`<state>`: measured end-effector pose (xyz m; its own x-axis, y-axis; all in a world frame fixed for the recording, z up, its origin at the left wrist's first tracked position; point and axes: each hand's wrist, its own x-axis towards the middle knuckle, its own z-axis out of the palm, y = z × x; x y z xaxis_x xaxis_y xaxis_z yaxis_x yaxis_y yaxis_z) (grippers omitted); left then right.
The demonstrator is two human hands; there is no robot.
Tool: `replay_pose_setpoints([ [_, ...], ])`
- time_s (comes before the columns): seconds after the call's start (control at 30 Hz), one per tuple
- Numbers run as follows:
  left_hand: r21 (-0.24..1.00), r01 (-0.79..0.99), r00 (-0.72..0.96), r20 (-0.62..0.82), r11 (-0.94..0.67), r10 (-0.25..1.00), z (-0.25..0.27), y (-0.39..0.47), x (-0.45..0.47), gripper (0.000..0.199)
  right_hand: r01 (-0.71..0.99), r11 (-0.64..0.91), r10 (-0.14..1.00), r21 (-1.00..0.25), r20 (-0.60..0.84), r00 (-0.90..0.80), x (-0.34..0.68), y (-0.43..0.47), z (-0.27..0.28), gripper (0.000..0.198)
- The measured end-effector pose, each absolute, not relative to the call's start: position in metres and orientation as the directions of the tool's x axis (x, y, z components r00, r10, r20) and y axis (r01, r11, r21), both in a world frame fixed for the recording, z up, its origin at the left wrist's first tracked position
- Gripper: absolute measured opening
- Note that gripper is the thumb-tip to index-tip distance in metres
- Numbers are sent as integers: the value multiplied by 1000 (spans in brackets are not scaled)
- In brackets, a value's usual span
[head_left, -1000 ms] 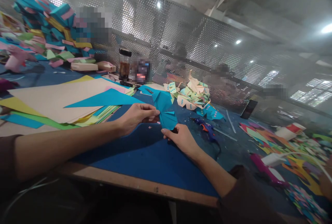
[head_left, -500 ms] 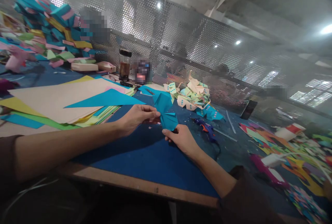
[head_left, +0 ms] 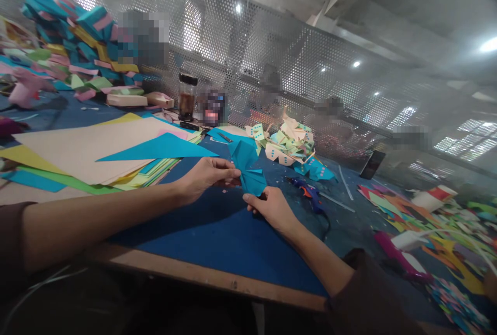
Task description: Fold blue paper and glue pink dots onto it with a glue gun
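Observation:
A folded piece of blue paper [head_left: 248, 166], creased and fanned out like a bow, is held above the table in front of me. My left hand [head_left: 212, 175] pinches its left side near the middle with thumb and fingers. At its lower right edge, my right hand [head_left: 272, 208] grips it between thumb and bent fingers. Left of my hands, a large blue paper triangle [head_left: 163, 148] lies across a stack of coloured sheets [head_left: 77, 146]. To the right of the folded paper a blue glue gun [head_left: 308, 192] rests on the table.
Dotted folded paper pieces [head_left: 291, 141] are heaped behind my hands. A lidded jar [head_left: 187, 97] stands by the perforated metal screen [head_left: 295, 66]. At right are a phone [head_left: 371, 164], paper scraps [head_left: 404, 203] and a magenta tool [head_left: 402, 257]. Folded blue paper [head_left: 77, 34] is piled far left.
Almost nothing differs. Both hands keep their hold on the folded blue paper, in practically the same place.

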<state>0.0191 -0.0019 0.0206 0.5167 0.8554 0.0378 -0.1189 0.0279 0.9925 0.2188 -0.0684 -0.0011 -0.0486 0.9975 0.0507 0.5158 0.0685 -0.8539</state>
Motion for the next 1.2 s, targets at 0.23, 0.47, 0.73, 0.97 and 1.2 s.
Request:
replay_pose_setpoints([
  [0.23,992,-119,506,27,39,862,21,-3,21,26,496,52,998,-867,28,-55,218,-68,1,25],
  [0.47,994,-104,503,23,35,864,20,-3,20,27,484,32,999,-875,10,-49,216,-70,3,22],
  [0.73,994,-111,516,52,7,855,18,-1,20,27,483,43,998,-874,14,-63,217,-70,3,22],
  [0.97,994,-104,487,34,19,873,19,-2,21,30,498,80,994,-863,30,-107,220,-68,0,27],
  [1.2,993,-107,445,-1,54,896,22,0,19,30,452,86,991,-888,31,-127,220,-70,0,31],
])
